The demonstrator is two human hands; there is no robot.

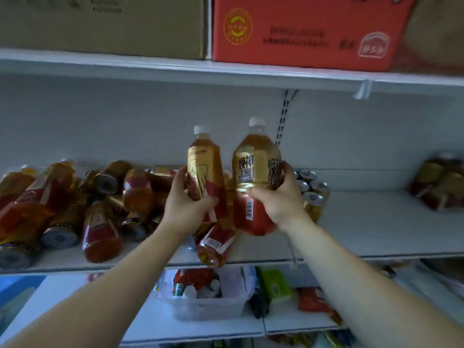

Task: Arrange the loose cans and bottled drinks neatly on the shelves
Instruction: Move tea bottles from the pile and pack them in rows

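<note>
Left hand point(184, 209) and right hand point(278, 197) each grasp a bottle point(204, 169). Mid-left, the pile point(75, 209) lies unsorted; cans point(310, 189), seemingly upright, stand centre-right. Mostly undone.

Loose bottles point(62, 209) left on shelf point(376, 222), cans point(311, 189) right.

Left hand point(187, 209): grips left bottle point(204, 169), amber drink, white cap, upright, raised above the middle shelf point(376, 227).
Right hand point(278, 197): grips right bottle point(253, 177), same kind, upright, just beside the first.
Middle shelf, left: heap of bottles and cans point(62, 209), lying on their sides. One fallen bottle point(216, 244) at the front edge.
Behind the right hand: upright cans point(312, 189), grouped.
Far right: wrapped pack point(442, 182), blurred.
Top shelf: brown carton point(100, 21), red carton point(301, 31).
Lower shelf: clear bin point(208, 305), green packet point(275, 285).
</note>
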